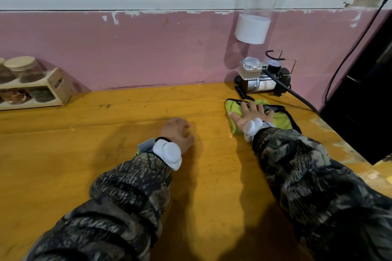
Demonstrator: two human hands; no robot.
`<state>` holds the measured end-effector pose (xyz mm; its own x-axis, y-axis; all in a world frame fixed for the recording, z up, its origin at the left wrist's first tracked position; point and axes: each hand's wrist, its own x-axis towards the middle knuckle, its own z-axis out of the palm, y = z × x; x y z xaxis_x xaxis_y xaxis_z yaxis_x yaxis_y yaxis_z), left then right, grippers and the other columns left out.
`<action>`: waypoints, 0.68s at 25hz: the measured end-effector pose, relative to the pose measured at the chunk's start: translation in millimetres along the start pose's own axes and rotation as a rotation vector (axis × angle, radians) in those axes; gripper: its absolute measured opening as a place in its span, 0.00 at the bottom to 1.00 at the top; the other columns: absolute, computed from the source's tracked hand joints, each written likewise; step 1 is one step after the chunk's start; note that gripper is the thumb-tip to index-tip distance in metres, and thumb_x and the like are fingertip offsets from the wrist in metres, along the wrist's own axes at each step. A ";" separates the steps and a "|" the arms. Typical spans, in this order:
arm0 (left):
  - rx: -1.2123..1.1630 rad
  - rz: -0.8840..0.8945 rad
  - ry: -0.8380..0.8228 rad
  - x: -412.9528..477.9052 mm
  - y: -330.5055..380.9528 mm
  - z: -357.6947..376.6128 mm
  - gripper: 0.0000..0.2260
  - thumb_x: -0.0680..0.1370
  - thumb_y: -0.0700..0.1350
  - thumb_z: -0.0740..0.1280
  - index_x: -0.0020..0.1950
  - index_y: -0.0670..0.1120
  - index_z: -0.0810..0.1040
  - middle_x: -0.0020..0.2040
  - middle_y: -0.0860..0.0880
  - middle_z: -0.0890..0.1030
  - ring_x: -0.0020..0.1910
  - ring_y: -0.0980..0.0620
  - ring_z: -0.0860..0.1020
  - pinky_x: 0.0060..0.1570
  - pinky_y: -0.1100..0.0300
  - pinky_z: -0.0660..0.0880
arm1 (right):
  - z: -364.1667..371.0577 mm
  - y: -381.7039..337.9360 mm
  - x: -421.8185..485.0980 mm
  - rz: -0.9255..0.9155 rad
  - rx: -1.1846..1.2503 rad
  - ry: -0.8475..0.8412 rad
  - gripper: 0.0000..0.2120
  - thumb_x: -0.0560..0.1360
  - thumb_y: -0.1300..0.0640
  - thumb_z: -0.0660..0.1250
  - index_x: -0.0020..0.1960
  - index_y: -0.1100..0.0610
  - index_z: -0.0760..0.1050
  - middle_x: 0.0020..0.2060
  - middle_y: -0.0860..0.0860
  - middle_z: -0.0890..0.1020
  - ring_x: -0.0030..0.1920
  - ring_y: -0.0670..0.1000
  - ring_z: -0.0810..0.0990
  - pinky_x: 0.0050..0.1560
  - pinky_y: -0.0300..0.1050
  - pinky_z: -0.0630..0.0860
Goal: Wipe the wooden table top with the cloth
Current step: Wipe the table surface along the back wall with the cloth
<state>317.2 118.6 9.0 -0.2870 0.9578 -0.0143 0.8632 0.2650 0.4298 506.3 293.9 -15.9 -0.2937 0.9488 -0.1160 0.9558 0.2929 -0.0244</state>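
A: State of the right hand (250, 115)?
B: Flat on the cloth (282, 121), fingers spread, pressing it to the table (106, 144).
A: And the left hand (177, 133)?
B: Resting on bare wood, left of the right hand, loosely curled, holding nothing.
A: Beyond the cloth?
B: Just past the right fingertips, a compressor (263, 78).

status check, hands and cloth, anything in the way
Right hand flat on green cloth. Left hand loosely curled, empty, resting on table top. Compressor and hose right behind cloth.
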 end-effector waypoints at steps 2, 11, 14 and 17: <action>-0.008 -0.017 0.022 -6.9 -15.9 -8.0 0.20 0.77 0.52 0.62 0.66 0.45 0.71 0.69 0.46 0.68 0.67 0.45 0.66 0.62 0.56 0.64 | 2.6 -20.7 -7.5 -0.033 0.003 0.002 0.40 0.76 0.27 0.40 0.80 0.49 0.44 0.80 0.53 0.47 0.79 0.60 0.44 0.73 0.70 0.43; -0.053 -0.085 0.087 -31.3 -75.9 -32.3 0.19 0.76 0.50 0.63 0.66 0.45 0.71 0.69 0.46 0.68 0.65 0.46 0.69 0.59 0.58 0.66 | 10.1 -102.8 -33.9 -0.110 -0.011 0.013 0.36 0.79 0.32 0.40 0.80 0.52 0.43 0.80 0.54 0.46 0.79 0.61 0.43 0.73 0.68 0.44; -0.052 -0.110 0.088 -38.4 -96.1 -40.9 0.21 0.76 0.50 0.63 0.67 0.45 0.70 0.70 0.47 0.67 0.67 0.46 0.67 0.62 0.58 0.65 | 11.6 -127.8 -38.0 -0.132 -0.030 0.019 0.36 0.80 0.32 0.40 0.80 0.52 0.43 0.80 0.54 0.47 0.79 0.61 0.44 0.73 0.69 0.45; -0.059 -0.124 0.108 -46.7 -116.9 -50.0 0.20 0.76 0.50 0.63 0.66 0.45 0.70 0.69 0.47 0.68 0.65 0.47 0.69 0.60 0.58 0.66 | 16.0 -153.7 -40.5 -0.146 -0.037 0.032 0.36 0.79 0.32 0.39 0.80 0.52 0.44 0.80 0.54 0.48 0.79 0.61 0.45 0.72 0.70 0.46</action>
<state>209.0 37.3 4.6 -0.4355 0.8998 0.0256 0.7934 0.3703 0.4831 371.4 208.5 -23.4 -0.4301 0.8990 -0.0821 0.9021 0.4315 -0.0017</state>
